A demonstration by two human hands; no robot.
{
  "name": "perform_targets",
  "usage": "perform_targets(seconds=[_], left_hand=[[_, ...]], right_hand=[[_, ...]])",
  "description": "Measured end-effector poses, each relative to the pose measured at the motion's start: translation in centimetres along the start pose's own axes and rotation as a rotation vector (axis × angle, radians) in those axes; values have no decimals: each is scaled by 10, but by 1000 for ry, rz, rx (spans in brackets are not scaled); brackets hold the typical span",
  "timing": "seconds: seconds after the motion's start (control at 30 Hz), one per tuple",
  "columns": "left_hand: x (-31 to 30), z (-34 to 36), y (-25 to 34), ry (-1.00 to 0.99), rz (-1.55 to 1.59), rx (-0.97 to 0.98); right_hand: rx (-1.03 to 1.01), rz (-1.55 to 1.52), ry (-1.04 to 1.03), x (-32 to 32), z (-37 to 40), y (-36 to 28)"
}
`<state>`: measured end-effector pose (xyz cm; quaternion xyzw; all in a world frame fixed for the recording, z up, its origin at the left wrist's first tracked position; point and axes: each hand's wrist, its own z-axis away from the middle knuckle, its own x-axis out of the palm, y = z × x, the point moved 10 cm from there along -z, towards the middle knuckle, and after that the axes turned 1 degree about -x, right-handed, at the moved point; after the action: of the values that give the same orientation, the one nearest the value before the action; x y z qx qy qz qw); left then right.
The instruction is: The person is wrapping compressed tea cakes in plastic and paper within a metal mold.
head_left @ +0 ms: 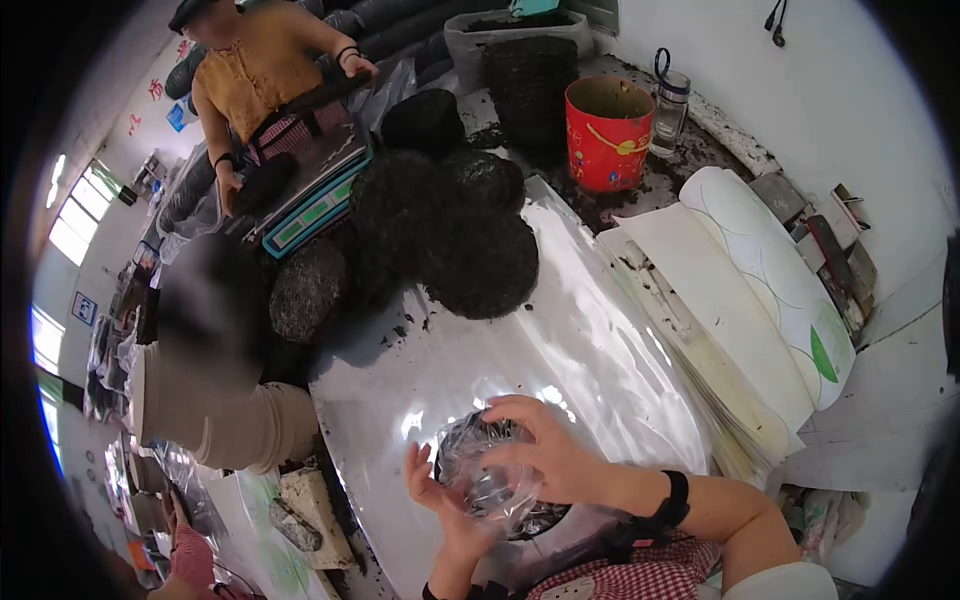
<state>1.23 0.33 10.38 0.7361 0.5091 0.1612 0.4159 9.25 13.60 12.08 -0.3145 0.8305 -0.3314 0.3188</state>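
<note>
A dark round cake (453, 437) of pressed, fibrous-looking material lies at the near side of a shiny metal sheet (385, 420). Crumpled clear plastic wrap (492, 490) covers it in part and bunches up over it. From the left, my left hand (447, 510) cups the plastic, fingers curved and slightly apart. My right hand (548, 455) grips the wrap from the right, thumb and fingers bent over its top. Plastic and fingers hide much of the cake.
Several dark round cakes (480, 265) are piled at the sheet's far side. A scale (310, 215) stands beyond, where a person (262, 75) handles dark material. A red bucket (608, 135), a glass bottle (670, 115) and white sheets (720, 290) lie right; stacked pale discs (235, 420) stand left.
</note>
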Motion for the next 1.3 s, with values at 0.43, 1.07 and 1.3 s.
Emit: perform_targets(seconds=[0.43,1.07,1.3], left_hand=[[49,17,-33,-716,-157,-321],[64,47,-28,-842,-649,-68],[66,43,-27,-795,-656,-68]], right_hand=[[75,298,-638,11,7,-32],[712,1063,662,-428,323,4],[267,432,1601,-602,316,-140]])
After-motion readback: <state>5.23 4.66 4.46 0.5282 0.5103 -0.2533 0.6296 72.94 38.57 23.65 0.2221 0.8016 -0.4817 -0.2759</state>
